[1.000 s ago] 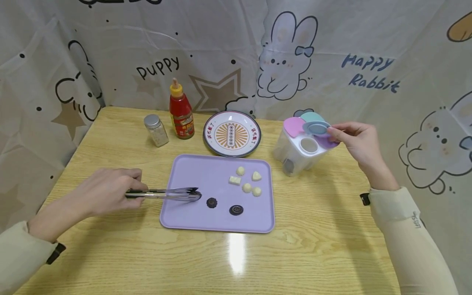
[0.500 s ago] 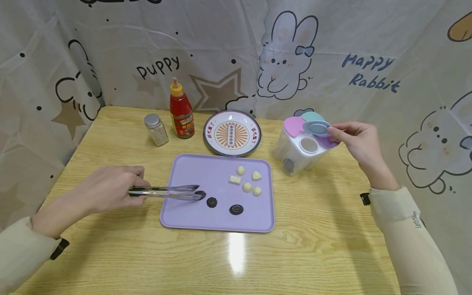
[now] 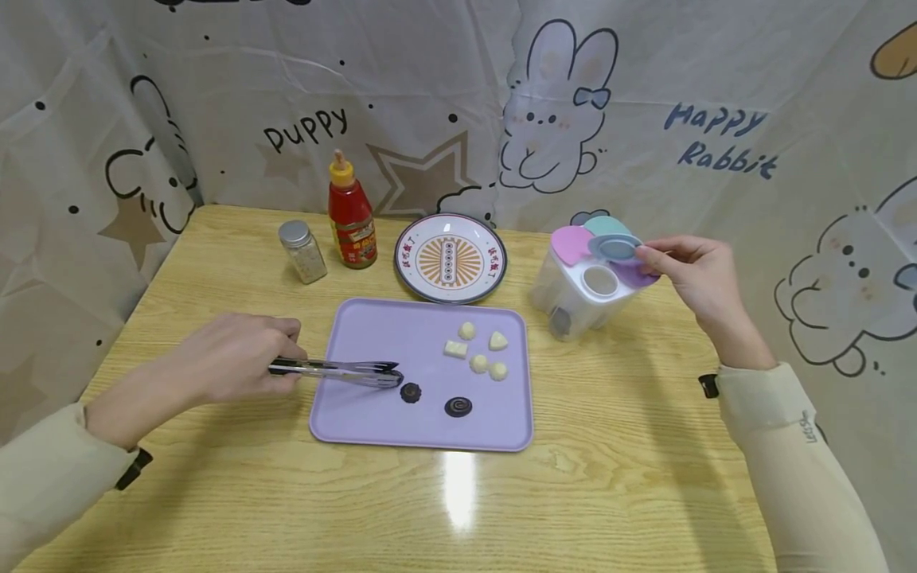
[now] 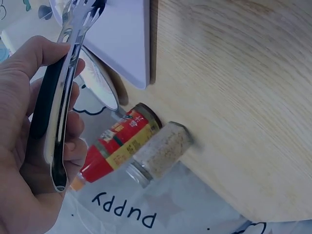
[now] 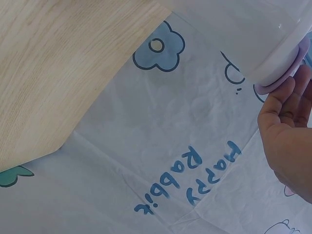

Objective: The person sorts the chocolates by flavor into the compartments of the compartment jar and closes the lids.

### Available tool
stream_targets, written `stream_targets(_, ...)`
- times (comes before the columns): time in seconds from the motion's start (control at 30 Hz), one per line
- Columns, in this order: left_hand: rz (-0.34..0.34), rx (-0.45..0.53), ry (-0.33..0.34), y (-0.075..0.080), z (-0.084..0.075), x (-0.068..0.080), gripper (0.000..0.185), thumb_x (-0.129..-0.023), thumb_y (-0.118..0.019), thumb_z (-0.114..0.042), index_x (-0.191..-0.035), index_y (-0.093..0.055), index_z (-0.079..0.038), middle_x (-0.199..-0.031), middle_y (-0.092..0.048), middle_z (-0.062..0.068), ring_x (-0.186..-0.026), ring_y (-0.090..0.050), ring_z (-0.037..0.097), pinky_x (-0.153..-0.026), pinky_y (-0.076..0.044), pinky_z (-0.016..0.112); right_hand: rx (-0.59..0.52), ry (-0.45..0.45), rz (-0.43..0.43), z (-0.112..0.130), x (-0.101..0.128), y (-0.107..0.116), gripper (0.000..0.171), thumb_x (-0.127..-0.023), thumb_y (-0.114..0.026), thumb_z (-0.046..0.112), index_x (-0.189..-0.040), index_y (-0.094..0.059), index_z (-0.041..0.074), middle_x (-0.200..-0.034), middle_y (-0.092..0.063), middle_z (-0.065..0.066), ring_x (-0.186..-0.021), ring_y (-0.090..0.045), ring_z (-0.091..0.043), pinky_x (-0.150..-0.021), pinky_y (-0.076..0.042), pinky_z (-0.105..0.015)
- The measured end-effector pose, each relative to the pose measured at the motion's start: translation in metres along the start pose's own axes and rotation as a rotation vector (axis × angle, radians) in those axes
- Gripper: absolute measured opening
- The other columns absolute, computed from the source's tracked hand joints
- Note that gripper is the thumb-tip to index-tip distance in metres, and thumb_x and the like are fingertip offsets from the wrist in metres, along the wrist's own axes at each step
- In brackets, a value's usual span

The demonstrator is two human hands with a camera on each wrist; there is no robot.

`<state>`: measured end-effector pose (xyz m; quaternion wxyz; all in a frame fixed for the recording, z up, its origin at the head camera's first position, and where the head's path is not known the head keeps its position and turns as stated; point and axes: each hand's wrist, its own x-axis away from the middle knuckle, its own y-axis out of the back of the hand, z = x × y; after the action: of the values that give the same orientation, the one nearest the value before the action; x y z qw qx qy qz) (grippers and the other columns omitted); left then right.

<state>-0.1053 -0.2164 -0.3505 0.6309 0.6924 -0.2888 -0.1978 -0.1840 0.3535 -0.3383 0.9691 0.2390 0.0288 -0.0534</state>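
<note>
**Right, tongs closing in on dark candy, lid held up**

Landmark: purple tray (image 3: 423, 430). Right of it, the seasoning box (image 3: 582, 298); the right hand (image 3: 693, 274) pinches its grey-blue lid (image 3: 614, 247) open. Over the tray's left edge, the left hand (image 3: 239, 362) grips the tongs (image 3: 344, 372), their tips nearly together, just left of the dark candy (image 3: 411, 392). Judgement: spread the tips, straddle the candy, squeeze lightly, lift level.

Unclear: whether the tips touch the tray; the box contents; the right wrist view shows only the lid's edge.
</note>
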Motion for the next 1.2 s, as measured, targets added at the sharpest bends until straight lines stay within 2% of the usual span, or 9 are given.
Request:
stream_targets(0.2, -0.015, 0.006, -0.008, 0.0, 0.0, 0.001, 0.01, -0.082, -0.081, -0.023, -0.091, -0.082, -0.028, -0.078, -0.053, -0.012, -0.063, -0.04, 0.002, -0.052, -0.032, 0.022, -0.014, 0.002, 0.002, 0.0, 0.0, 0.0, 0.007, -0.096, -0.079, 0.022, -0.1, -0.084, 0.021, -0.084, -0.076, 0.023, -0.076, -0.07, 0.0, -0.073, -0.057, -0.016)
stream_targets(0.37, -0.073, 0.01, -0.03, 0.003, -0.001, 0.0, 0.007, -0.083, -0.081, -0.022, -0.089, -0.082, -0.026, -0.079, -0.052, -0.012, -0.063, -0.038, 0.002, -0.052, -0.033, 0.021, -0.005, -0.001, 0.002, 0.0, 0.0, 0.0, 0.008, -0.096, -0.078, 0.024, -0.101, -0.084, 0.021, -0.085, -0.076, 0.023, -0.077, -0.07, -0.001, -0.074, -0.057, -0.016)
stream_targets(0.57, -0.096, 0.027, -0.038, 0.017, -0.006, -0.012, 0.011, -0.083, -0.082, -0.02, -0.094, -0.084, -0.022, -0.078, -0.05, -0.009, -0.064, -0.038, 0.004, -0.053, -0.031, 0.022, -0.018, 0.001, 0.001, 0.001, 0.0, -0.001, 0.007, -0.095, -0.079, 0.022, -0.1, -0.084, 0.02, -0.085, -0.076, 0.022, -0.076, -0.07, -0.001, -0.073, -0.057, -0.015)
stream_targets(0.8, -0.117, 0.042, -0.088, 0.041, -0.019, -0.044, 0.02, -0.086, -0.084, -0.025, -0.104, -0.085, -0.016, -0.086, -0.061, -0.003, -0.064, -0.043, 0.009, -0.054, -0.034, 0.025, -0.024, 0.003, 0.0, 0.003, 0.0, -0.002, 0.006, -0.095, -0.079, 0.021, -0.099, -0.084, 0.02, -0.084, -0.076, 0.022, -0.074, -0.071, -0.001, -0.073, -0.058, -0.015)
stream_targets(1.03, -0.138, 0.052, -0.126, 0.062, -0.038, -0.089, 0.026, -0.089, -0.081, -0.028, -0.111, -0.084, -0.015, -0.1, -0.071, 0.005, -0.07, -0.056, 0.016, -0.061, -0.045, 0.03, -0.017, 0.002, 0.004, 0.002, -0.001, -0.001, 0.006, -0.095, -0.079, 0.022, -0.099, -0.084, 0.022, -0.084, -0.076, 0.023, -0.074, -0.07, 0.0, -0.073, -0.058, -0.016)
stream_targets(1.2, -0.15, 0.047, -0.152, 0.071, -0.053, -0.121, 0.031, -0.092, -0.078, -0.031, -0.119, -0.082, -0.016, -0.1, -0.07, 0.007, -0.073, -0.056, 0.019, -0.061, -0.042, 0.029, -0.009, 0.0, 0.002, 0.001, -0.001, -0.001, 0.006, -0.096, -0.078, 0.023, -0.098, -0.084, 0.023, -0.084, -0.075, 0.024, -0.075, -0.07, 0.0, -0.073, -0.057, -0.016)
